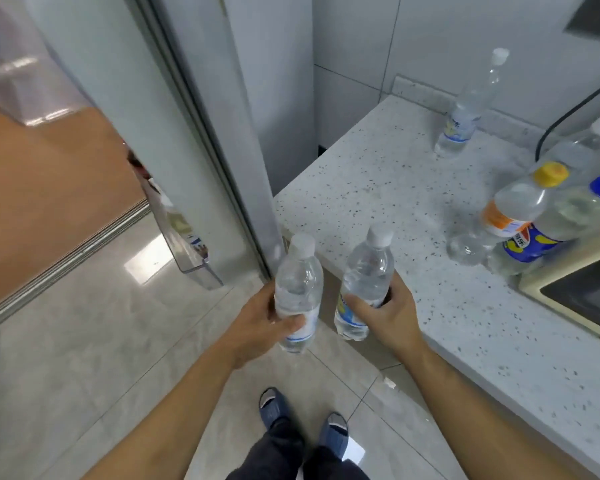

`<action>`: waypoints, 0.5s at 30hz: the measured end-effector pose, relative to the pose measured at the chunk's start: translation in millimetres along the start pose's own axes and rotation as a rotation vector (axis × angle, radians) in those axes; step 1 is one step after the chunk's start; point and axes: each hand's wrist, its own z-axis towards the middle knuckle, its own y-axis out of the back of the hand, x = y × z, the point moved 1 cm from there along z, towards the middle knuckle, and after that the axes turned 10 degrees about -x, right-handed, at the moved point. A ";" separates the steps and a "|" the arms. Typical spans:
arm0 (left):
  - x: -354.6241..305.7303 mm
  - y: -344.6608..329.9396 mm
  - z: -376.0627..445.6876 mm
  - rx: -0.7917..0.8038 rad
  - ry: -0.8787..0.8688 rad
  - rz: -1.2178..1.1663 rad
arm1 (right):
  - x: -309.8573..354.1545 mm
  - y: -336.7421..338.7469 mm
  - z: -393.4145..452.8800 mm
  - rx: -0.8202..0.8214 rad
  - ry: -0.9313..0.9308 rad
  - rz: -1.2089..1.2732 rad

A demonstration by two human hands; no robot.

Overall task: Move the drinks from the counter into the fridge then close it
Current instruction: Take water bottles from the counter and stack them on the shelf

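Now we hold two clear water bottles over the floor, off the bench (413, 216) edge: left grip (257, 323) wrapped round one bottle (298, 292), right grip (388, 313) wrapped round the other bottle (362, 282), both upright. Fridge door (194, 133) stands open at left. On the bench: white-capped bottle (465, 112) at the back, yellow-capped bottle (513, 209) and blue-capped bottle (568, 223) touching at right
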 end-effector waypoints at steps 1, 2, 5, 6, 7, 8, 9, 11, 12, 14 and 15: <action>9.1 11.0 -13.6 -0.020 0.011 -0.014 | -2.7 -8.1 -10.1 0.032 -0.004 0.007; 18.0 22.4 -27.1 -0.051 0.027 -0.028 | -5.6 -17.1 -19.5 0.062 -0.008 0.010; 43.2 54.6 -64.4 -0.173 0.077 -0.088 | -8.9 -52.0 -45.6 0.156 0.013 0.006; 51.3 64.8 -75.5 -0.225 0.099 -0.118 | -6.9 -66.0 -53.5 0.186 0.029 0.003; 58.7 74.7 -86.0 -0.284 0.121 -0.157 | -3.4 -80.7 -61.5 0.214 0.042 -0.001; 65.0 84.4 -96.2 -0.348 0.138 -0.198 | 0.7 -96.1 -69.2 0.243 0.057 0.001; 70.7 93.9 -105.7 -0.413 0.149 -0.237 | 4.6 -111.9 -76.8 0.274 0.074 0.010; 79.0 113.4 -122.6 -0.528 0.149 -0.295 | 12.4 -143.7 -90.6 0.327 0.102 0.023; 82.5 124.0 -130.2 -0.574 0.140 -0.319 | 17.0 -159.7 -96.8 0.353 0.107 0.026; 89.6 147.7 -144.3 -0.643 0.124 -0.357 | 26.4 -192.4 -109.1 0.408 0.113 0.031; 93.5 160.5 -150.9 -0.665 0.118 -0.377 | 30.9 -208.9 -115.2 0.431 0.119 0.034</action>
